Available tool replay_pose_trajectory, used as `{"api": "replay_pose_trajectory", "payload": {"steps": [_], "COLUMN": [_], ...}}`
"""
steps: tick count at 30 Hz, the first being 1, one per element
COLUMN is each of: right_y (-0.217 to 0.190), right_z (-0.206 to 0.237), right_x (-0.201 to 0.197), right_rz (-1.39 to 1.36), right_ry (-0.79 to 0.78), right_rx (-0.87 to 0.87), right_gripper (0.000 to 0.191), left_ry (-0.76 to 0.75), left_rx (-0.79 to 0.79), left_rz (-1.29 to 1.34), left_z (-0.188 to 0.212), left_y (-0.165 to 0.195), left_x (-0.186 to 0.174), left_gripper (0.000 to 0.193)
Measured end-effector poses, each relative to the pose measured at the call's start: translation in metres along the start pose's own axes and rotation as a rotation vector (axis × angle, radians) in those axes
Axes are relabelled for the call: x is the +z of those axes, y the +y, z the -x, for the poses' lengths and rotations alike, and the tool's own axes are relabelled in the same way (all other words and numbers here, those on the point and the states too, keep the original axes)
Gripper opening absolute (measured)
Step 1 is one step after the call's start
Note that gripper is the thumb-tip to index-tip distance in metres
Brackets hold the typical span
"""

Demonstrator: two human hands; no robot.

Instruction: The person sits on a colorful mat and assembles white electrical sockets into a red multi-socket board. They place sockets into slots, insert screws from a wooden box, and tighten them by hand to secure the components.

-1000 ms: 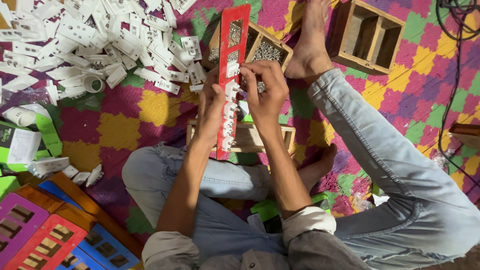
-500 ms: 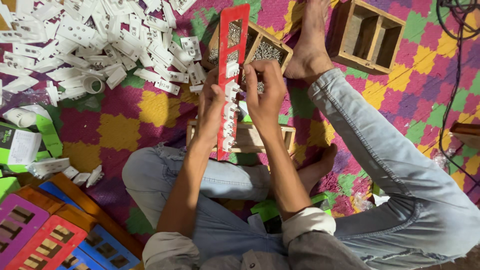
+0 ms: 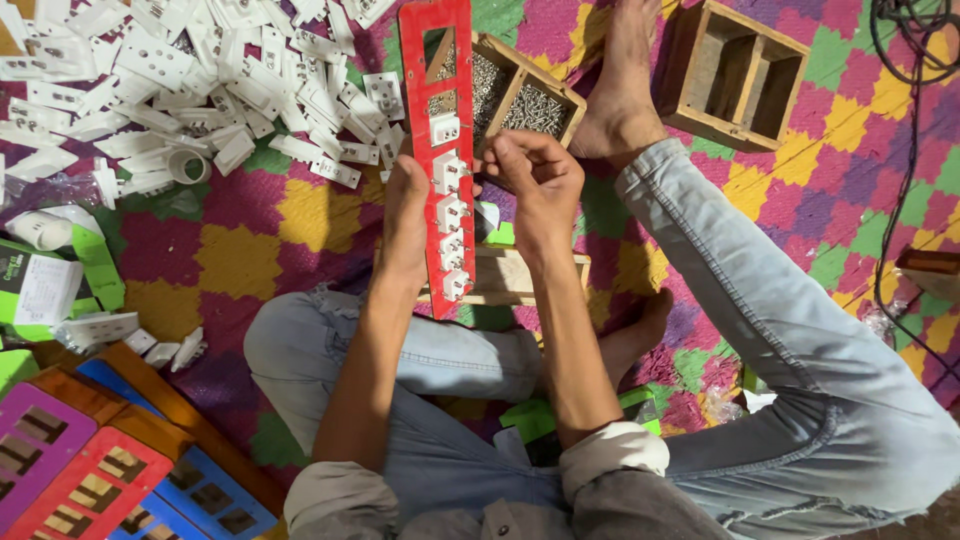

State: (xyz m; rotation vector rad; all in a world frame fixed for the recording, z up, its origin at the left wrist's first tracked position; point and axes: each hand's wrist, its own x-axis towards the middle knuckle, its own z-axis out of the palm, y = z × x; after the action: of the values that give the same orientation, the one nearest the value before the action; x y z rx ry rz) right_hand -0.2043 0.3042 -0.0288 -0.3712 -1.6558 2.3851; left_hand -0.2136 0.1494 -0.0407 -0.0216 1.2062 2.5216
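A long red plastic panel (image 3: 431, 60) with rectangular cut-outs stands upright in front of me, over a small wooden frame (image 3: 520, 278). Several white socket modules (image 3: 448, 172) sit in its lower openings; the upper openings are bare. My left hand (image 3: 405, 222) grips the panel's left edge near the middle. My right hand (image 3: 538, 182) is at the right edge, fingers pinched against a white module about halfway up. I sit cross-legged in blue jeans, one bare foot (image 3: 625, 85) stretched forward.
A heap of white socket parts (image 3: 190, 80) covers the patchwork mat at upper left. A wooden box of small screws (image 3: 520, 92) lies behind the panel, another wooden box (image 3: 735, 70) at upper right. Coloured panels (image 3: 80, 470) are stacked at lower left, green cartons (image 3: 45, 285) at left.
My right hand's fingers have shifted slightly at the panel's right edge around the white module. The panel and my left hand stay where they were.
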Motion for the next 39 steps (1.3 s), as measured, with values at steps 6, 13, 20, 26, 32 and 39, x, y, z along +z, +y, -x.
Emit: {"api": "replay_pose_trajectory", "payload": {"steps": [6,13,20,26,32,39], "right_y": [0.000,0.000,0.001,0.008,0.008,0.039], "right_z": [0.000,-0.001,-0.047,-0.079,-0.076,-0.085], "right_x": [-0.001,0.001,-0.017,-0.023,-0.026,0.002], "right_rz": [0.065,0.254,1.050,1.075,1.211,1.540], "right_ry": [0.031,0.073,-0.096,-0.150,-0.348,-0.443], "right_rx": [0.012,-0.051,-0.430,-0.436,-0.442,-0.454], "right_gripper": [0.019,0.016,0.010,0.008,0.011,0.013], "left_ry": [-0.022,0.013,0.181,0.212,0.229,0.203], "left_rx": [0.010,0.036,0.128,0.115,0.084,0.112], "left_rz": [-0.005,-0.055,0.050,0.181,0.218,0.195], "left_z": [0.000,0.000,-0.003,-0.004,-0.004,-0.005], "left_y": [-0.004,0.003,0.019,0.023,0.023,0.026], "left_x": [-0.001,0.000,-0.020,-0.033,-0.032,-0.028], "left_gripper": [0.082,0.081,0.079,0.080,0.081,0.080]}}
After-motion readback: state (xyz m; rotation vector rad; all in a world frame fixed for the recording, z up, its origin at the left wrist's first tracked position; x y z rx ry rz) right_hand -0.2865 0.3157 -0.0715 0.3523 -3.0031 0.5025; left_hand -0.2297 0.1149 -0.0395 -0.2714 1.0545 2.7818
